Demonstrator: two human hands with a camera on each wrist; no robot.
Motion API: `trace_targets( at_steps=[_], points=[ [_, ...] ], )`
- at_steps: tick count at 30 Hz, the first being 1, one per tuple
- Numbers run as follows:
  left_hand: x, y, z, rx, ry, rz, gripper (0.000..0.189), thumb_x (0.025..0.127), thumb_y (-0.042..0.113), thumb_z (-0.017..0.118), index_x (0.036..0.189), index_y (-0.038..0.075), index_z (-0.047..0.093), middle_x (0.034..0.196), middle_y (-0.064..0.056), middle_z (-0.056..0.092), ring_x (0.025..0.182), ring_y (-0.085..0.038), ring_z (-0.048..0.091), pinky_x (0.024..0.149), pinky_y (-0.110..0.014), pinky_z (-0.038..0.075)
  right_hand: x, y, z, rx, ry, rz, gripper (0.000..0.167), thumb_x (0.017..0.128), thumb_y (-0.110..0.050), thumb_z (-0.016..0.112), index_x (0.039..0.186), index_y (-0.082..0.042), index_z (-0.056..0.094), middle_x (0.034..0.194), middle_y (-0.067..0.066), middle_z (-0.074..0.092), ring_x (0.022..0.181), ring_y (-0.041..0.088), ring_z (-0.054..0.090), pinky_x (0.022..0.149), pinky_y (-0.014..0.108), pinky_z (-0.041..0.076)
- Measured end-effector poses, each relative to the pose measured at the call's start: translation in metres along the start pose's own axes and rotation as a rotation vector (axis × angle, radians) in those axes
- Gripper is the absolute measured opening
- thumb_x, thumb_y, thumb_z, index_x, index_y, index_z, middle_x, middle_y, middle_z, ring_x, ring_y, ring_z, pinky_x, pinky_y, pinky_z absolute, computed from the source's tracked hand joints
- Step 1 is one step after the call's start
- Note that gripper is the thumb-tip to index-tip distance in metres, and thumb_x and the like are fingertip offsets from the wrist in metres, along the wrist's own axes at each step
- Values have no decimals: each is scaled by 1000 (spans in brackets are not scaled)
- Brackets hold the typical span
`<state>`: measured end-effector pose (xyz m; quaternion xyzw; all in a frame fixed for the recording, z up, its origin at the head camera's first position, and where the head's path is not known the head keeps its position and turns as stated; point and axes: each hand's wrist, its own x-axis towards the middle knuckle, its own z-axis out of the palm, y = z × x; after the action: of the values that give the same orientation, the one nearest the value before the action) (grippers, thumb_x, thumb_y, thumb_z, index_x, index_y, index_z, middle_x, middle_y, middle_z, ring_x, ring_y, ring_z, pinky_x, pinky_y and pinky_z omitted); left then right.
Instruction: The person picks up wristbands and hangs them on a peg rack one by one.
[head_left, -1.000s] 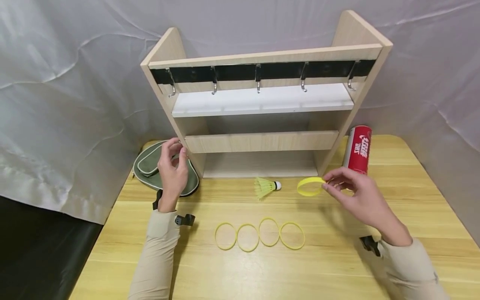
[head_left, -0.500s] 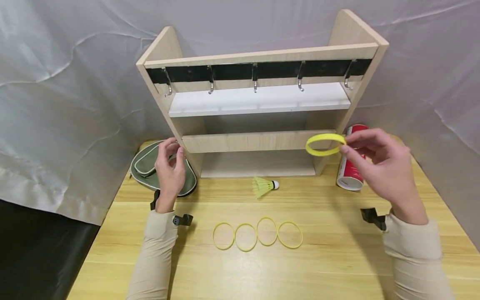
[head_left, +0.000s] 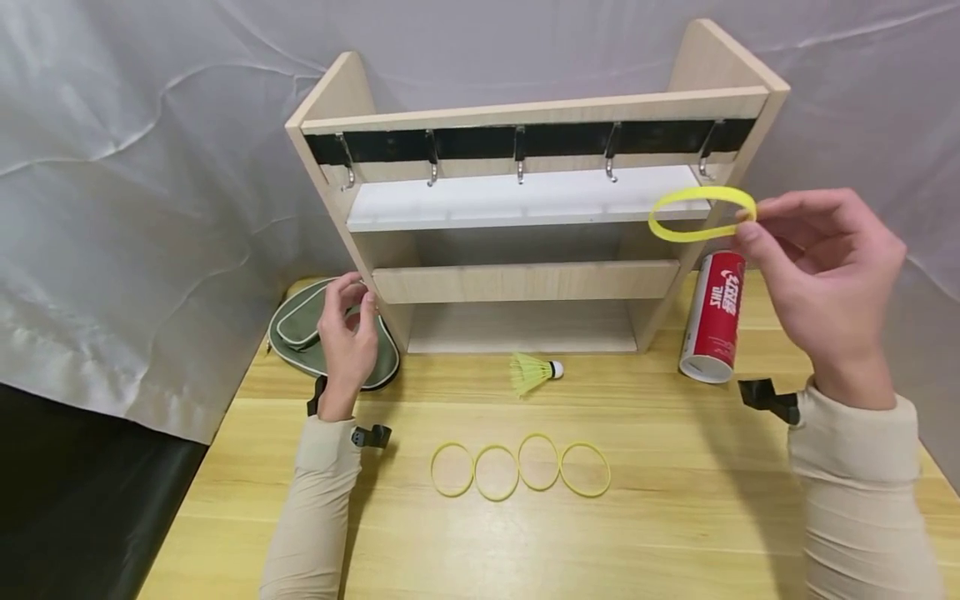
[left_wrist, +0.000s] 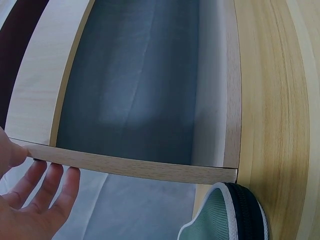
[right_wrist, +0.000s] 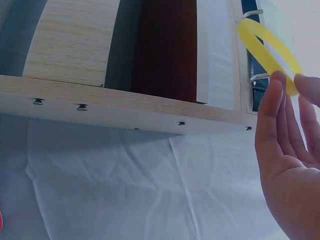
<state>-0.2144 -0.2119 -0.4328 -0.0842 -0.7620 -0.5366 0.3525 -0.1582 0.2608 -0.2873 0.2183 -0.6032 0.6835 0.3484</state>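
My right hand [head_left: 840,275] pinches a thin yellow ring [head_left: 708,192] between thumb and fingertips. It is raised in front of the right end of the wooden shelf rack [head_left: 525,283]. In the right wrist view, the ring [right_wrist: 257,47] appears close to metal hooks [right_wrist: 260,76], apparently apart from them. My left hand [head_left: 350,342] grips the rack's left side panel; in the left wrist view the thumb lies at the panel's front edge [left_wrist: 125,166] and the fingers [left_wrist: 62,197] are on its outer side. Several similar yellow rings [head_left: 497,498] lie in a row on the table.
Several metal hooks [head_left: 520,158] hang from a black strip [head_left: 472,143] across the rack's top. A yellow shuttlecock [head_left: 531,373] lies before the rack. At right stands a red tube [head_left: 717,312]; a green zipped case [head_left: 300,342] lies by the left hand.
My right hand has lifted the yellow ring up and to the right, from near the table to the height of the rack's white shelf. The left hand has stayed in place.
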Motion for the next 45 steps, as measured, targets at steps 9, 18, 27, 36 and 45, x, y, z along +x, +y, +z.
trace_targets(
  at_steps=[9, 18, 27, 36, 45],
  points=[
    [0, 0, -1, -1, -6, -8, 28, 108, 1, 64, 136, -3, 65, 111, -26, 73, 91, -14, 64, 74, -9, 52, 15, 0, 9, 74, 109, -14, 21, 87, 16, 78, 106, 20, 68, 93, 20, 78, 77, 25, 78, 80, 28, 67],
    [0, -1, -2, -3, -18, -6, 28, 109, 4, 64, 136, -2, 64, 111, -25, 73, 93, -15, 66, 75, -10, 54, 17, 14, 2, 50, 146, 16, 21, 88, 14, 79, 107, 17, 70, 95, 19, 79, 79, 24, 78, 82, 27, 67],
    [-1, 2, 0, 20, -2, -21, 29, 107, -4, 63, 136, -7, 63, 112, -32, 71, 94, -25, 65, 74, -7, 50, 7, 28, -8, 36, 145, 69, 23, 89, 14, 78, 111, 15, 70, 98, 16, 78, 83, 21, 80, 83, 25, 66],
    [0, 5, -1, 8, -10, -14, 28, 107, 0, 64, 135, -4, 64, 111, -27, 73, 94, -18, 65, 75, -8, 52, -6, 37, -12, -9, 80, 79, 26, 91, 13, 75, 117, 14, 70, 104, 14, 78, 92, 21, 79, 88, 21, 65],
    [0, 1, -2, 6, -11, -8, 28, 108, 3, 65, 136, -2, 65, 111, -25, 74, 94, -12, 65, 75, -8, 54, -15, 37, -12, -6, 13, 46, 23, 95, 13, 69, 118, 17, 67, 105, 18, 77, 84, 19, 79, 79, 22, 65]
  ],
)
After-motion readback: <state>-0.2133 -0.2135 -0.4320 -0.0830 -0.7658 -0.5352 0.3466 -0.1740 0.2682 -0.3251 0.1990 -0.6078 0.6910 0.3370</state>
